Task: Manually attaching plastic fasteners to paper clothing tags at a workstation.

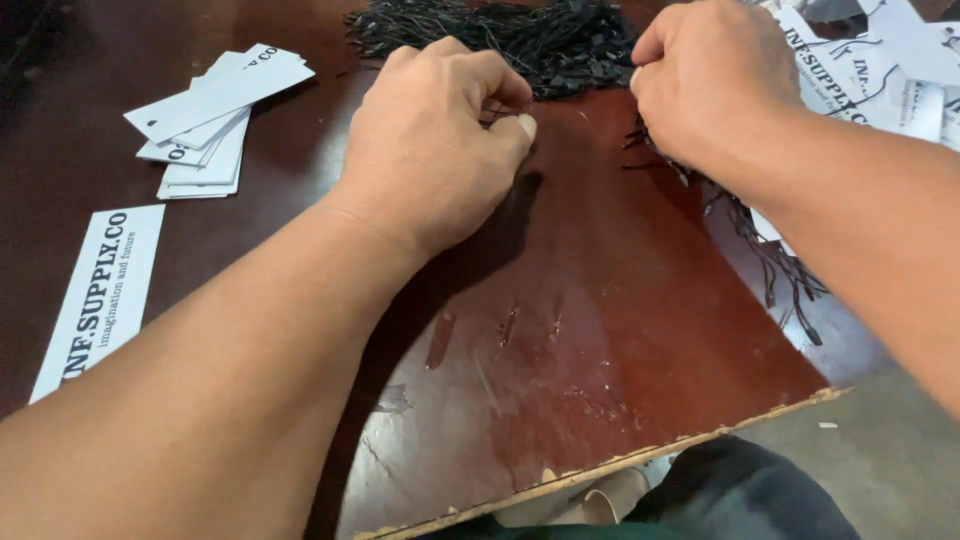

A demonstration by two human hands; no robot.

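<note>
Right now my left hand [430, 150] has thumb and forefinger pinched together on what looks like one thin black cord, though the strand itself is too fine to make out clearly. Just beyond that pinch lies the heap of black cords [500, 40], loose and tangled. My right hand [705, 85] is curled shut, knuckles up, over more cords that trail away under my wrist; what the fingers clamp I cannot tell. These cords look light, limp and springy, likely to snag one another, so I judge it best to take one near its end and draw it gently. Well off to the left of my pinch sits a stack of white paper tags [215, 120] on the dark red board [600, 320].
</note>
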